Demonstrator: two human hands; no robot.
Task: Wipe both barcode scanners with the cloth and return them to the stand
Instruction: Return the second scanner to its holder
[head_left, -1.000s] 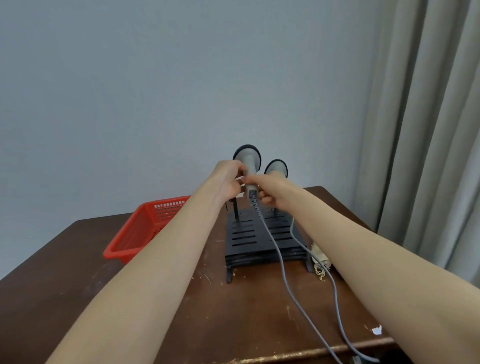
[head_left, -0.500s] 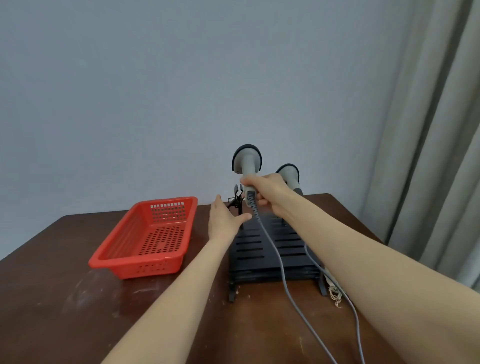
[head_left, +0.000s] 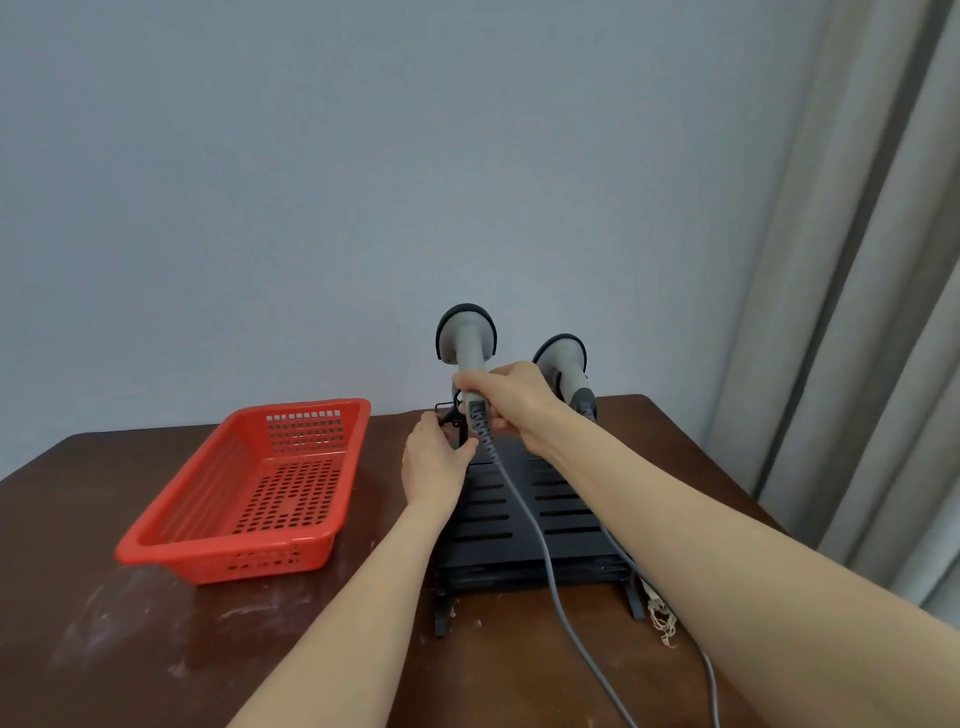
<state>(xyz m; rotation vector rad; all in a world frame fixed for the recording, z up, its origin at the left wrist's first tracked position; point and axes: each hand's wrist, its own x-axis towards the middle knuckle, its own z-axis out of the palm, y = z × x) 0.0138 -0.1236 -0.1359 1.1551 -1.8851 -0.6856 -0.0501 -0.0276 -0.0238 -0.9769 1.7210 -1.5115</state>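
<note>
Scanner (head_left: 467, 343) upright in right hand (head_left: 511, 397) grip, above stand (head_left: 514, 519)

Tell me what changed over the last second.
The left hand let go of the left scanner and dropped to the left side of the stand. The right hand still grips that scanner's handle; the right scanner stays in the stand.

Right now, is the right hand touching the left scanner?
Touching. The head view shows the right hand curled round the handle of the left scanner.
</note>
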